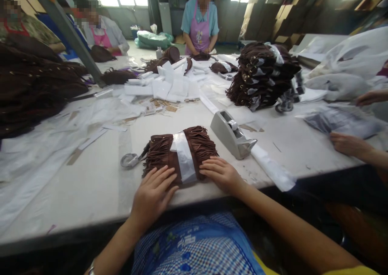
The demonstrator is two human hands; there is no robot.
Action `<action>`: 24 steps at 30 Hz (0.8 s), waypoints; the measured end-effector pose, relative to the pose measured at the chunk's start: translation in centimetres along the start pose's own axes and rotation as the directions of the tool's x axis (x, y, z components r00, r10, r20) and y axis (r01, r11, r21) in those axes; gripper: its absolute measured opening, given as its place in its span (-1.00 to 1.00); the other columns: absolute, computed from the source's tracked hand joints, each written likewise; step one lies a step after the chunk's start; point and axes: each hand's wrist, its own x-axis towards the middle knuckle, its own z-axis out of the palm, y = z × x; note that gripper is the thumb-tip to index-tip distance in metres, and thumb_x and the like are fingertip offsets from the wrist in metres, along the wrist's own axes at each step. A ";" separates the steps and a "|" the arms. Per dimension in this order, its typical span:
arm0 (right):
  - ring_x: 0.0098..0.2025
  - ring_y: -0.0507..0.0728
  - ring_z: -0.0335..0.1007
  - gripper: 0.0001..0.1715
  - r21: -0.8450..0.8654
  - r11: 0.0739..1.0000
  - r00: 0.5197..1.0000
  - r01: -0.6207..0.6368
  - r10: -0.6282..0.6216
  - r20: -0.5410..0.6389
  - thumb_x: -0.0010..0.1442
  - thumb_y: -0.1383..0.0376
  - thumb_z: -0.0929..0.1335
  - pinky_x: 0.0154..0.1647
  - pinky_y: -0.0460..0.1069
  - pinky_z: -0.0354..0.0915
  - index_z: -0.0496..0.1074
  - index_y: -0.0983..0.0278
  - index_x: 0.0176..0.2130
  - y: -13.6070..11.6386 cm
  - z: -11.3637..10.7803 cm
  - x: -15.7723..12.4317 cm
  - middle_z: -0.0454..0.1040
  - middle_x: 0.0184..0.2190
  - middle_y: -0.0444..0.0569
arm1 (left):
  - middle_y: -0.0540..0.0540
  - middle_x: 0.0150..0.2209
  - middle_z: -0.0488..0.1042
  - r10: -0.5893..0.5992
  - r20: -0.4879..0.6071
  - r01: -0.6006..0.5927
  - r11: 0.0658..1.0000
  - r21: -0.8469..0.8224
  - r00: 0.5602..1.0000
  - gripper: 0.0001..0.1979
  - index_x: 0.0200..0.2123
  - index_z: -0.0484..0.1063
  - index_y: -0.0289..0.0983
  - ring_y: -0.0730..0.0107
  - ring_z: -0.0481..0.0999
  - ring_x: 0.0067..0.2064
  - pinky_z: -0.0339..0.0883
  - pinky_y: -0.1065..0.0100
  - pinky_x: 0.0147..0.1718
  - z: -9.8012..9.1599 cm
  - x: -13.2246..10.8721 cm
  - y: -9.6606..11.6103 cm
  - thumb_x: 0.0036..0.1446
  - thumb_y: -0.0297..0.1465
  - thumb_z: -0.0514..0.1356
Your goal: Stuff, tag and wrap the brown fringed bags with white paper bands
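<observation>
A brown fringed bag [162, 153] lies flat near the table's front edge, a white translucent wrap [184, 155] running across its middle. My left hand [154, 192] rests on its lower left part, fingers stretched out. On the lower right side, my right hand [222, 174] lies with its fingers extended over the fringe. A wrapped ring or strap end [129, 160] sticks out to the left of the bag. Just right of the bag stands a grey tape dispenser [232, 135].
A tall stack of brown fringed bags [263, 75] stands at the back right, a brown heap [33, 89] at the left. White paper pieces [169, 83] lie mid-table. A white strip [273, 168] overhangs the front edge. A co-worker's hands [348, 143] handle a plastic-wrapped item at right.
</observation>
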 end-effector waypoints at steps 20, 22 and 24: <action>0.24 0.22 0.31 -0.67 -0.223 0.962 0.987 -0.157 0.157 -0.015 0.35 0.27 0.31 0.36 0.26 0.08 0.46 0.20 0.08 -1.2 -0.5 3.7 0.46 0.15 0.00 | -0.19 0.23 0.38 -0.043 -0.018 0.044 0.997 0.068 0.999 -0.64 0.15 0.40 -0.28 0.13 0.39 0.23 0.22 0.00 0.23 2.7 4.7 1.4 0.32 -0.40 0.06; 0.28 0.22 0.26 -0.56 -0.193 0.974 0.989 -0.121 0.136 0.065 0.37 0.24 0.28 0.31 0.22 0.19 0.36 0.23 0.20 -0.8 0.2 3.4 0.38 0.21 0.03 | -0.20 0.25 0.35 -0.014 0.015 0.014 0.999 0.033 1.000 -0.58 0.22 0.31 -0.29 0.12 0.36 0.25 0.23 0.00 0.23 3.0 4.3 1.3 0.33 -0.40 0.05; 0.26 0.22 0.28 -0.52 -0.158 0.979 0.982 -0.126 0.146 0.120 0.39 0.23 0.25 0.25 0.21 0.27 0.31 0.24 0.24 -0.4 0.6 2.9 0.37 0.22 0.06 | -0.15 0.23 0.38 -0.014 0.061 0.017 0.999 -0.047 0.998 -0.59 0.23 0.31 -0.25 0.17 0.37 0.24 0.23 0.03 0.24 2.9 3.9 1.0 0.34 -0.38 0.05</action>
